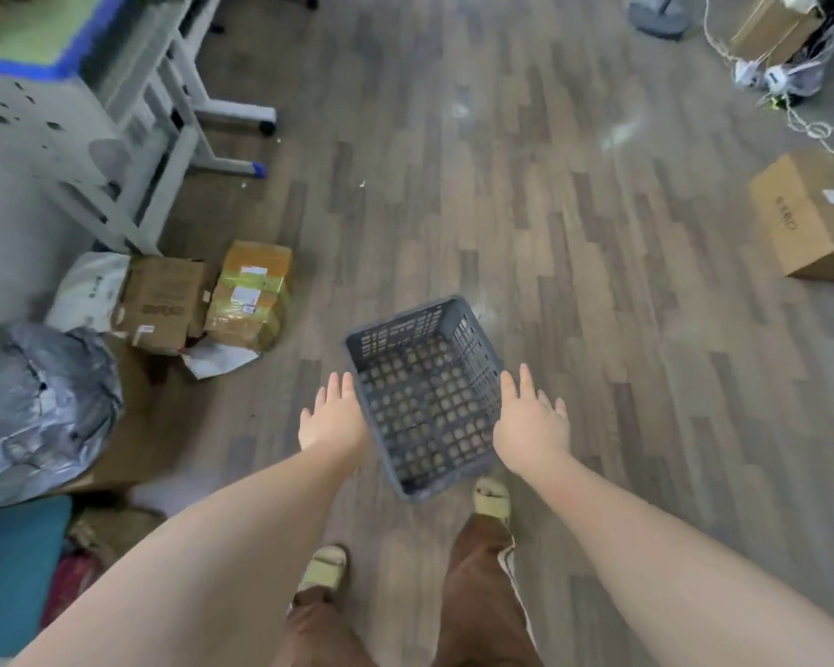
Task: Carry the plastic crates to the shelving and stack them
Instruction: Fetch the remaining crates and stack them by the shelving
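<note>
A grey perforated plastic crate (424,397) is held between my two hands above the wood-pattern floor, empty and open side up. My left hand (333,416) presses flat against its left wall with straight fingers. My right hand (530,421) presses flat against the right wall, fingers straight and spread. My feet in pale slippers show below the crate. No shelving is in view.
Cardboard boxes and parcels (203,300) lie on the floor at the left beside a grey bag (35,406). White table legs (164,122) stand at the upper left. Another cardboard box (810,219) sits at the right, with cables and a box at the top right.
</note>
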